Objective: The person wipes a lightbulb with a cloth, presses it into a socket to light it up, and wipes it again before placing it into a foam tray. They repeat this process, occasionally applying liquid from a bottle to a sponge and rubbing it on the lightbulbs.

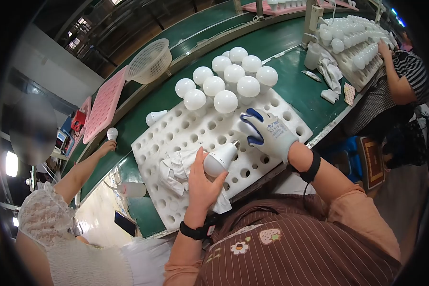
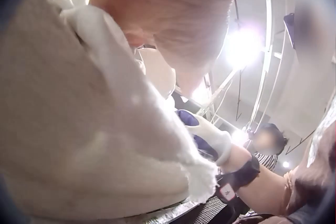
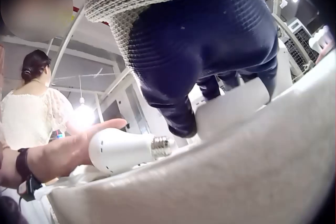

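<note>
My bare left hand [image 1: 205, 183] holds a white light bulb [image 1: 219, 159] by its round dome, thumb on one side and fingers on the other. Its metal screw base points up toward my right hand [image 1: 273, 134], which wears a white glove with blue-coated fingers. Those gloved fingers [image 1: 256, 137] are bent and spread, with nothing between them. In the right wrist view the bulb [image 3: 123, 150] lies against the left palm, its screw base apart from the glove. Under the left hand a white cloth [image 1: 174, 171] lies crumpled on a white foam tray [image 1: 150, 143] full of holes.
Several white bulbs [image 1: 225, 101] stand in the tray's far part. One bulb [image 1: 155, 117] lies beside its left edge on the green table [image 1: 186, 57]. At left, another person's hand [image 1: 108, 147] holds a bulb. A pink tray [image 1: 105, 105] and white basket [image 1: 150, 61] are beyond.
</note>
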`<state>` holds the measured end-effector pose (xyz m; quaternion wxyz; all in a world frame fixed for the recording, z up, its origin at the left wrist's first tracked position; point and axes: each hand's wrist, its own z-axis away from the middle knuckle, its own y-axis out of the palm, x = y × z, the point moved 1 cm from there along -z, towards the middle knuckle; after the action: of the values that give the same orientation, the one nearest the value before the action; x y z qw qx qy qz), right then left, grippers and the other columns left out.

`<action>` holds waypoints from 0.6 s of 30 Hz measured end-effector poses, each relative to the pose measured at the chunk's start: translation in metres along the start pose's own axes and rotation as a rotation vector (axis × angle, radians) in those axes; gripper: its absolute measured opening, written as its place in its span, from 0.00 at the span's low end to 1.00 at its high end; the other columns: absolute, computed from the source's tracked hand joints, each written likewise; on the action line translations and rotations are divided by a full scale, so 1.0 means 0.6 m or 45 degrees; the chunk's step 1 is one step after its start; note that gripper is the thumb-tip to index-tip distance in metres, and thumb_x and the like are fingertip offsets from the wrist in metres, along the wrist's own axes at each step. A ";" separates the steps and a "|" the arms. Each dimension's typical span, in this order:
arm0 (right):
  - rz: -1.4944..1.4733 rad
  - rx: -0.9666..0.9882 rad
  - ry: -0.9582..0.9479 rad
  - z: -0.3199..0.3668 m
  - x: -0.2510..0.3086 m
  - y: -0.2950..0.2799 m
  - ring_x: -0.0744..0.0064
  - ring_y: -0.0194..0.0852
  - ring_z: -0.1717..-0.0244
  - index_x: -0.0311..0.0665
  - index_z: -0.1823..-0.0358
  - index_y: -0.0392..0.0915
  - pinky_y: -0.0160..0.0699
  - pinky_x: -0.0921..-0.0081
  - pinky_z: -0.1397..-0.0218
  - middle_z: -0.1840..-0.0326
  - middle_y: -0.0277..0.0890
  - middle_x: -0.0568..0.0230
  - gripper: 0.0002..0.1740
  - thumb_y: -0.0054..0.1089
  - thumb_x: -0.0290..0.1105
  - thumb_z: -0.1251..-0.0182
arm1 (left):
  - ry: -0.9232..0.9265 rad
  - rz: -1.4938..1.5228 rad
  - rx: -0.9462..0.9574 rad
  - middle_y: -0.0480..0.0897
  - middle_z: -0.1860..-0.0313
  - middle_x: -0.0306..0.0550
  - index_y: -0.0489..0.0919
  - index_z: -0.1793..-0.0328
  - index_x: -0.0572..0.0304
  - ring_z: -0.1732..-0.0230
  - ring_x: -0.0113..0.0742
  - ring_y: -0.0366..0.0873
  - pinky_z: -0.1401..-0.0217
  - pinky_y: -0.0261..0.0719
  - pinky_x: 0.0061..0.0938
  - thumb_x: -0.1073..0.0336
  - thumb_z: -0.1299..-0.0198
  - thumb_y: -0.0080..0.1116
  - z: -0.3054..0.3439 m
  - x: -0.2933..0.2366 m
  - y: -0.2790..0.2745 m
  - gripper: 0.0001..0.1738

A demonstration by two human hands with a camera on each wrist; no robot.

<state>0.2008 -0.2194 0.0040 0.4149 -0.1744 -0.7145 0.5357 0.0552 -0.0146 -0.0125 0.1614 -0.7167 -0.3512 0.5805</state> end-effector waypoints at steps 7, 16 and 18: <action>0.077 -0.140 -0.514 0.048 0.083 0.026 0.51 0.65 0.37 0.54 0.39 0.72 0.66 0.56 0.36 0.30 0.62 0.56 0.26 0.60 0.39 0.42 | -0.030 -0.021 -0.002 0.75 0.42 0.62 0.66 0.33 0.71 0.42 0.56 0.73 0.38 0.70 0.41 0.61 0.53 0.73 0.002 0.004 0.005 0.43; 0.084 -0.110 -0.421 0.063 0.106 0.022 0.51 0.65 0.38 0.52 0.42 0.75 0.64 0.56 0.36 0.31 0.63 0.57 0.23 0.58 0.39 0.41 | -0.052 -0.056 0.016 0.74 0.41 0.64 0.67 0.34 0.72 0.41 0.58 0.72 0.38 0.70 0.41 0.58 0.52 0.72 0.002 0.006 0.008 0.42; 0.196 -0.115 -0.347 0.045 0.104 0.014 0.52 0.66 0.38 0.51 0.42 0.75 0.66 0.56 0.37 0.31 0.64 0.57 0.22 0.56 0.39 0.40 | 0.003 -0.086 -0.015 0.74 0.42 0.62 0.67 0.34 0.71 0.42 0.55 0.73 0.39 0.71 0.39 0.60 0.52 0.73 0.000 0.008 0.012 0.41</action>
<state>0.1409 -0.1900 0.0191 0.2636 -0.1727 -0.7720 0.5520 0.0578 -0.0162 -0.0205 0.1769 -0.7061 -0.3784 0.5719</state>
